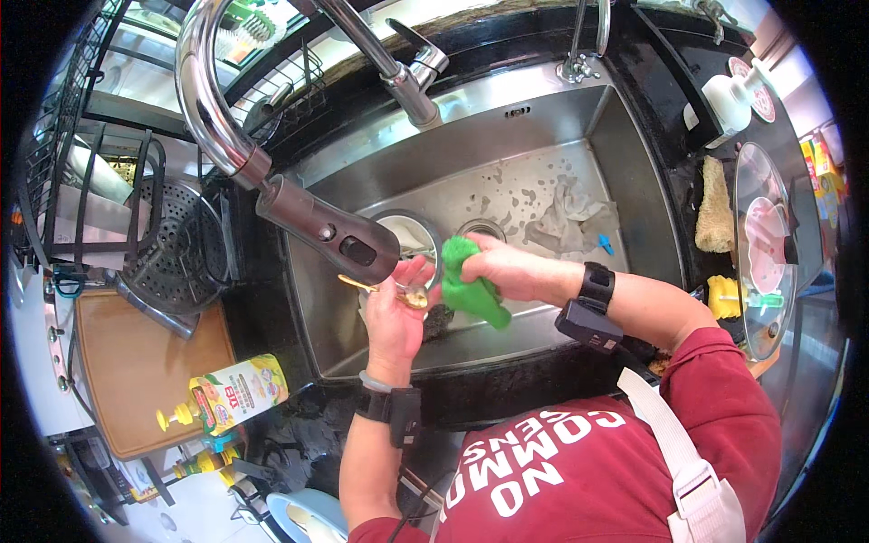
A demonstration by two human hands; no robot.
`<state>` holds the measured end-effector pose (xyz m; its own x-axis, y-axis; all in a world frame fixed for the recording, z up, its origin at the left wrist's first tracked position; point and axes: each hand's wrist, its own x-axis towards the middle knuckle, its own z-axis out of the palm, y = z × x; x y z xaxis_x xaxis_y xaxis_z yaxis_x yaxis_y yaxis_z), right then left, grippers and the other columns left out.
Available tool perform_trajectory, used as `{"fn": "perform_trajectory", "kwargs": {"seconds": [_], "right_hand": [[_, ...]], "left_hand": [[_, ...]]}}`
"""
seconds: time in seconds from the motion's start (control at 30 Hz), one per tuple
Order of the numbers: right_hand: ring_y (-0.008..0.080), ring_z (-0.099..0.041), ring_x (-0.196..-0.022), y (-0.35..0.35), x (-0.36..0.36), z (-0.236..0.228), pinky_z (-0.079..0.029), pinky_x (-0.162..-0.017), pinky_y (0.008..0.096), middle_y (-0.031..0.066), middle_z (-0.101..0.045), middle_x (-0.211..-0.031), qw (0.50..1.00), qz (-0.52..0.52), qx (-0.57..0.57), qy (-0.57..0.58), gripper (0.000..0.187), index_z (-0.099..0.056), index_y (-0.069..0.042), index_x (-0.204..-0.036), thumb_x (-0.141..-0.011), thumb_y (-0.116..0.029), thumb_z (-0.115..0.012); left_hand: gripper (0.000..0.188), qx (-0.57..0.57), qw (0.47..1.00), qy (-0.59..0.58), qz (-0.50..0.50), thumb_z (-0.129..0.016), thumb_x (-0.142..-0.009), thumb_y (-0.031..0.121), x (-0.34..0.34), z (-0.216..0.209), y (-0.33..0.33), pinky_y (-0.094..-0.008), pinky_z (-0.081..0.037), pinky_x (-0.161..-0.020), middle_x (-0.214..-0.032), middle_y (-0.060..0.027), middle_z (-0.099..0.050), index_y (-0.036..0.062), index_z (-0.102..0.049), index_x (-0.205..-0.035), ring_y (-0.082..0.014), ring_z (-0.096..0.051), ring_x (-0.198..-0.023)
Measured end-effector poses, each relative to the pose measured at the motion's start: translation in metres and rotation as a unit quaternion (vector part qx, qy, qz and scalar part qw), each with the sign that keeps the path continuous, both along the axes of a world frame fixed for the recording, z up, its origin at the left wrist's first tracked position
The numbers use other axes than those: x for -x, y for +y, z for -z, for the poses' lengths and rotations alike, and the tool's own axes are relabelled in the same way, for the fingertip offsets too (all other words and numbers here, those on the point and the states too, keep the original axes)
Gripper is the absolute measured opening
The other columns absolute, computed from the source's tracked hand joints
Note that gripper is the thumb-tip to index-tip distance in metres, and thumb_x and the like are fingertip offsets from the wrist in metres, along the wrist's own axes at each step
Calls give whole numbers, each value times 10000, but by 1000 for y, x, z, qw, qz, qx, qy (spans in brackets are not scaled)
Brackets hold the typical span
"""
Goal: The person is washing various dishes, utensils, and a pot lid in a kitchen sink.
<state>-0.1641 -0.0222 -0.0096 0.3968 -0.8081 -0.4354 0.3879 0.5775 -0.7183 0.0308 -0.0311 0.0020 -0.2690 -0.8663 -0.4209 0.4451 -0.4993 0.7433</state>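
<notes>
Scrubbing: right hand point(493, 265) is gripping crumpled green scouring cloth point(471, 281), rubbing small gold metal spoon point(398, 291)
Left hand point(396, 312): closed around spoon, over stainless steel sink point(579, 118) front edge
Progress: judging mid-wash; rinsing is remaining

The faucet head point(330, 237) covers the front of the sink's drain basket point(412, 235) at about ten o'clock from the left hand point(396, 317). The gold spoon point(389, 291) shows only in part, its middle behind the fingers. The green cloth point(471, 285) hides the right hand's point(507, 270) fingertips.
</notes>
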Motion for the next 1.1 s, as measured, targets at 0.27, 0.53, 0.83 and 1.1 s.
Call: {"fn": "perform_trajectory", "kwargs": {"seconds": [0.27, 0.53, 0.83, 1.1], "right_hand": [[188, -534, -963, -13, 14, -10, -442, -839, 297, 126, -551, -1058, 997, 33, 72, 16, 500, -423, 10, -1211, -731, -91, -519], [250, -516, -1075, 8, -40, 8, -432, -909, 360, 188, -532, -1115, 983, -15, -18, 184, 583, -338, 17, -1281, -826, -219, -616], [303, -600, -962, -31, -6, 46, -467, -843, 389, 211, -610, -1016, 909, 127, 100, 384, 415, -479, 6, -1160, -789, -142, -592], [203, -611, -770, -19, 39, 25, -469, -719, 359, 116, -634, -799, 902, -142, 238, 332, 228, -589, -45, -936, -778, -209, -596]], "left_hand": [[257, -111, 978, -156, 79, -453, -910, 55, 6, -11, 5, -370, -554, -737, -951, -76, -592, 27, -478, -1164, -199, -608, -856], [84, -44, 930, -341, 127, -536, -860, 36, 15, 10, 25, -212, -319, -390, -646, 29, -562, 46, -612, -893, -50, -473, -471], [179, 18, 904, -396, 158, -524, -877, 86, 10, 0, 26, -194, -347, -430, -670, -11, -596, -32, -614, -977, -45, -451, -484], [218, -5, 921, -351, 168, -567, -873, 91, 4, -16, 2, -169, -328, -414, -757, -75, -641, -26, -572, -1057, -40, -439, -479]]}}
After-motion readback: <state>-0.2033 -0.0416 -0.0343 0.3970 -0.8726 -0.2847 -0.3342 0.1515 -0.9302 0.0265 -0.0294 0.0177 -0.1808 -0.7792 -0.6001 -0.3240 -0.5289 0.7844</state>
